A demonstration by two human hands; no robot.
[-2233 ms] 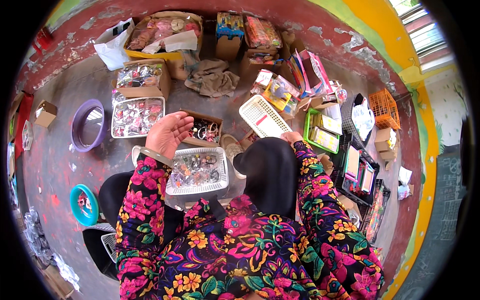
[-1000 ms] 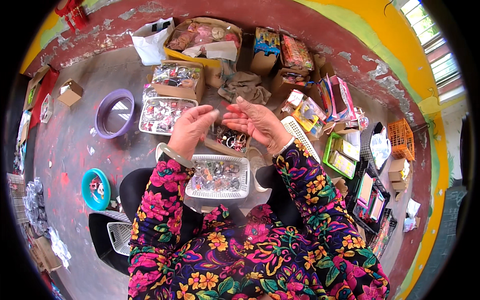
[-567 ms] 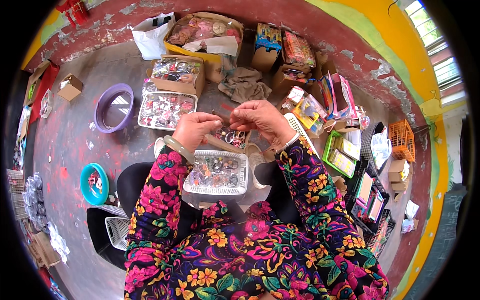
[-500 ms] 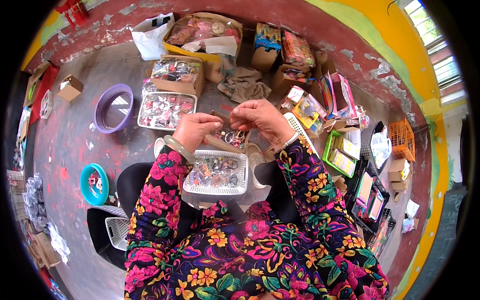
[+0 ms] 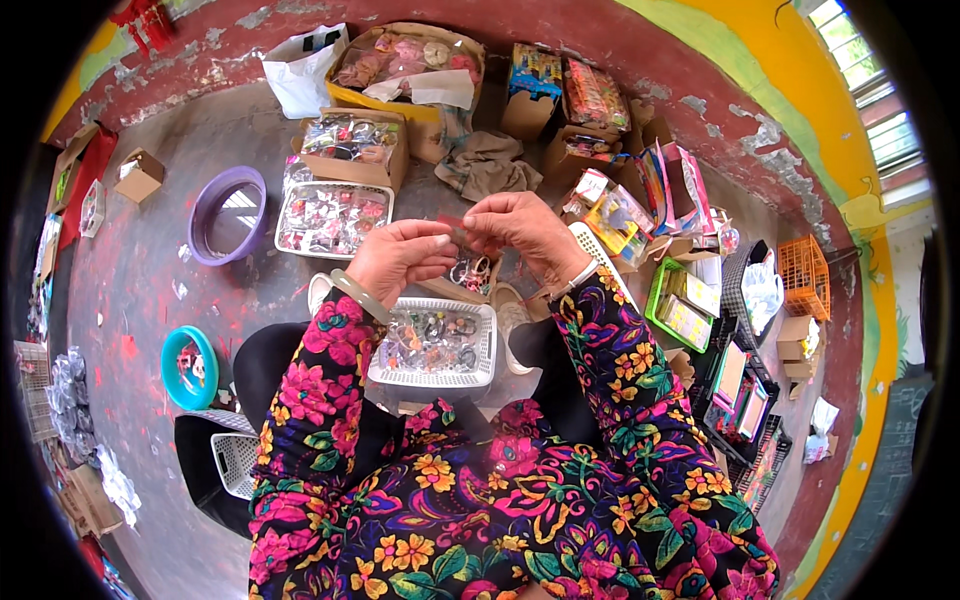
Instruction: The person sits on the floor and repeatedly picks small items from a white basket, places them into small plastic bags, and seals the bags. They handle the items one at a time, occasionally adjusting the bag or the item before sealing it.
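Note:
In front of me, above a white plastic basket (image 5: 440,375), my two hands work close together. My right hand (image 5: 522,232) pinches a small, thin see-through piece with a reddish edge (image 5: 452,222), which looks like a little plastic bag. The fingertips of my left hand (image 5: 398,258) meet its near side, thumb and forefinger pressed together; whatever they grip is too small to make out. Small items in clear packets fill the white basket. Just beyond it, partly under my hands, a cardboard box (image 5: 455,290) holds hair ties or similar loops.
A white basket of packaged pink and red pieces (image 5: 283,243) stands beyond my left hand. Purple (image 5: 197,225) and turquoise (image 5: 170,375) tubs sit on the left. Cartons (image 5: 345,172) line the far wall. A green basket (image 5: 655,318) and black crates (image 5: 712,440) crowd the right.
My left hand has come in to the right, and its fingertips now meet the piece by my right hand. The gap between the hands has narrowed.

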